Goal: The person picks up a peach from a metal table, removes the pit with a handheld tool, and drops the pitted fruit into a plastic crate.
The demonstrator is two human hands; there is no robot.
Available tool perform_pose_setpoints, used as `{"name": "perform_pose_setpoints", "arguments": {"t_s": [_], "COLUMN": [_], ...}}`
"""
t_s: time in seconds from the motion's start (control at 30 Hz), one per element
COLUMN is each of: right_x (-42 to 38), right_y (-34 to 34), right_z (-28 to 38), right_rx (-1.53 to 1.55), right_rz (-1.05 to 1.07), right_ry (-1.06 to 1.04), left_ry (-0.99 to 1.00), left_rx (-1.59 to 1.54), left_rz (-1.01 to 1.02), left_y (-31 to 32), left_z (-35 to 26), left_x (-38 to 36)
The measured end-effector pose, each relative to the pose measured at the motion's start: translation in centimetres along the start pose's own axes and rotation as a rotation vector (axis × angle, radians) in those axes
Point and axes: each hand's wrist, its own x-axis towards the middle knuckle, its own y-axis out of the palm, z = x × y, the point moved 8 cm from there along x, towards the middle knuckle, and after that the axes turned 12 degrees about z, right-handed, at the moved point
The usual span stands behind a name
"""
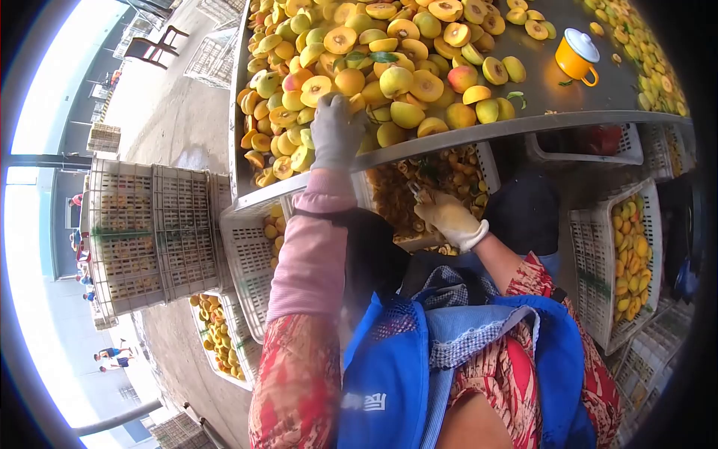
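My left hand (336,131), in a grey glove, reaches over the metal rim into a heap of halved yellow peaches (404,78). Its fingers are curled round a peach half (357,103), partly hidden by the glove. Just beyond the fingertips lies another peach half (316,90), cut face up. Below the table edge, my right hand (452,218) wears a cream glove and is closed round a small metal tool (413,189); only its tip shows. Under that hand stands a crate of peach pits and scraps (396,198).
A yellow enamel mug (574,63) with a white lid stands on the metal table (516,112). Stacked plastic crates (149,232) rise at left. A crate of peaches (632,254) is at right, another crate (221,337) on the floor at lower left. A chair (155,49) stands farther off.
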Motion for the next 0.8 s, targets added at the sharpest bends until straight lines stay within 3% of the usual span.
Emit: {"name": "perform_pose_setpoints", "arguments": {"t_s": [0.07,0.17,0.27,0.37,0.4,0.43,0.47,0.53,0.57,0.7,0.8], "right_x": [-0.2,-1.3,-1.2,-2.4,-2.7,-2.9,-1.3,-0.3,-0.7,-3.9,-2.5], "right_y": [-0.4,0.1,0.6,1.4,1.9,2.4,2.3,1.3,1.1,1.9,2.9], "right_z": [2.0,4.7,4.8,4.7,4.7,4.7,3.7,2.9,3.4,4.1,2.3], "right_rx": [0.21,0.525,0.79,0.829,0.824,0.818,0.566,0.049,-0.213,-0.76,-0.942], "right_rz": [-0.029,0.077,0.089,0.145,0.146,0.148,0.114,-0.149,-0.282,-0.349,-0.336], "right_ry": [-0.08,-0.213,-0.35,-0.394,-0.382,-0.37,-0.367,-0.468,-0.508,-0.538,-0.311], "left_ry": [0.138,0.424,0.665,0.438,0.166,0.037,-0.119,-0.4,-0.419,-0.459,-0.387], "left_rx": [-0.161,-0.039,-0.048,-0.496,-0.573,-1.101,-1.467,-1.882,-1.822,-1.727,-1.525], "left_rz": [-0.098,-0.103,0.165,-0.098,-0.076,0.163,0.105,-0.055,-0.113,-0.227,-0.202], "left_y": [-1.4,-2.6,-1.1,-3.9,-2.2,-1.4,1.9,6.5,7.4,10.3,10.8], "left_z": [-1.3,-7.1,-11.0,-10.1,-8.0,-8.5,-7.1,-6.7,-5.3,-2.0,-1.4], "left_x": [-2.8,-8.4,-13.6,-15.1,-15.4,-14.5,-14.9,-16.6,-16.6,-16.2,-16.4]}}
